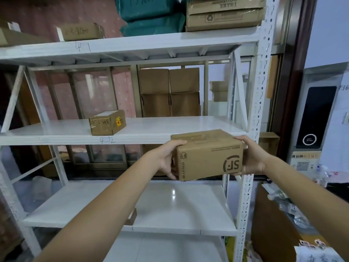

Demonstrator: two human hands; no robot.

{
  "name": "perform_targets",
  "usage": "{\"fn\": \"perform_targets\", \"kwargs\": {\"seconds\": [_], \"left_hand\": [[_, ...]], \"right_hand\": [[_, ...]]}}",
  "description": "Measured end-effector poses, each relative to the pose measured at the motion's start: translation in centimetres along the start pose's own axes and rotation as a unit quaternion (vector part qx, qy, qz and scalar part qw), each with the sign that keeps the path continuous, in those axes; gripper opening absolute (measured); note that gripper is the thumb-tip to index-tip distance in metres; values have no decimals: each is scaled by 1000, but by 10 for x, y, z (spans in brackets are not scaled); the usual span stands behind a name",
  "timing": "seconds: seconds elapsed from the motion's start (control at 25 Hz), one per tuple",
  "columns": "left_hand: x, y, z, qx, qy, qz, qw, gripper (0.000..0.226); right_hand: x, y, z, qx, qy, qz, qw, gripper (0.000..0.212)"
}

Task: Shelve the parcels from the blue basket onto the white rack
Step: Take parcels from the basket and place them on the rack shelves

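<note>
I hold a brown cardboard parcel (pixel 207 155) printed with an upside-down "SF" logo between both hands. My left hand (pixel 169 159) grips its left end and my right hand (pixel 252 156) grips its right end. The parcel hangs in front of the right part of the white rack's middle shelf (pixel 170 127), just at its front edge. A smaller brown parcel (pixel 106 122) with handwriting and a yellow sticker lies on that same shelf to the left. The blue basket is out of view.
The top shelf (pixel 132 45) carries a small box (pixel 81 32), green mailer bags (pixel 151 14) and stacked cartons (pixel 224 14). The lower shelf (pixel 170 205) holds one small item behind my left arm. A rack upright (pixel 258 110) stands at right, with clutter (pixel 290 208) beyond.
</note>
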State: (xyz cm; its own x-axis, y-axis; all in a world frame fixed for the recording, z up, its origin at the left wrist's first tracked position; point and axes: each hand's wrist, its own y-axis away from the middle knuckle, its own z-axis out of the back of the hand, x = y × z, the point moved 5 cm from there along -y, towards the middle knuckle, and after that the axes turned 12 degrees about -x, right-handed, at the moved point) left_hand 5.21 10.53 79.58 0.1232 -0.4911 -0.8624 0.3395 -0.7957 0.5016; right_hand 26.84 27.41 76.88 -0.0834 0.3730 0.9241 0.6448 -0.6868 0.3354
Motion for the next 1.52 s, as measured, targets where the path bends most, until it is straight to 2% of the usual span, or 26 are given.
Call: {"fn": "perform_targets", "kwargs": {"seconds": [0.08,0.16,0.2,0.24,0.36,0.44,0.48,0.56,0.68,0.76,0.84,0.92,1.08,1.2,1.28,1.4,1.52], "left_hand": [[-10,9,21,1,-34,-13,999,82],[-27,15,53,-80,-65,-46,994,111],[-34,17,61,-91,-85,-56,991,117],[-39,20,62,-70,-116,-55,989,119],[-36,26,35,69,-178,-42,981,106],[-30,30,15,131,-132,-64,980,75],[-29,30,9,133,-105,-84,982,59],[-28,27,9,99,-61,-126,985,48],[-31,17,19,9,13,-158,987,57],[-34,14,23,-68,118,-120,983,64],[-42,17,20,-124,223,-80,964,71],[-53,22,15,-172,281,-76,941,77],[-60,27,1,-235,318,-84,915,92],[-59,29,5,-213,301,-88,925,99],[-59,34,22,-199,260,-92,940,95],[-63,40,50,-179,229,-92,953,95],[-63,43,48,-155,215,-89,960,118]], "right_hand": [[15,5,1,-20,14,27,999,68],[25,10,4,-14,30,28,999,68],[27,13,4,-4,49,26,998,68],[27,15,3,3,73,22,997,69],[26,19,-15,33,137,12,990,71],[27,22,-36,40,159,12,986,74],[28,24,-44,40,166,15,985,77],[30,27,-55,41,158,20,986,84],[28,29,-54,58,57,19,996,100],[22,31,-56,92,-22,13,995,104],[21,34,-64,119,-90,7,989,103],[30,34,-72,83,-136,17,987,106],[53,34,-83,-72,-132,65,987,116],[58,34,-86,-123,-114,54,984,99],[60,36,-81,-134,-106,36,985,87],[67,40,-68,-153,-69,45,985,94],[66,38,-71,-152,-112,63,980,95]]}}
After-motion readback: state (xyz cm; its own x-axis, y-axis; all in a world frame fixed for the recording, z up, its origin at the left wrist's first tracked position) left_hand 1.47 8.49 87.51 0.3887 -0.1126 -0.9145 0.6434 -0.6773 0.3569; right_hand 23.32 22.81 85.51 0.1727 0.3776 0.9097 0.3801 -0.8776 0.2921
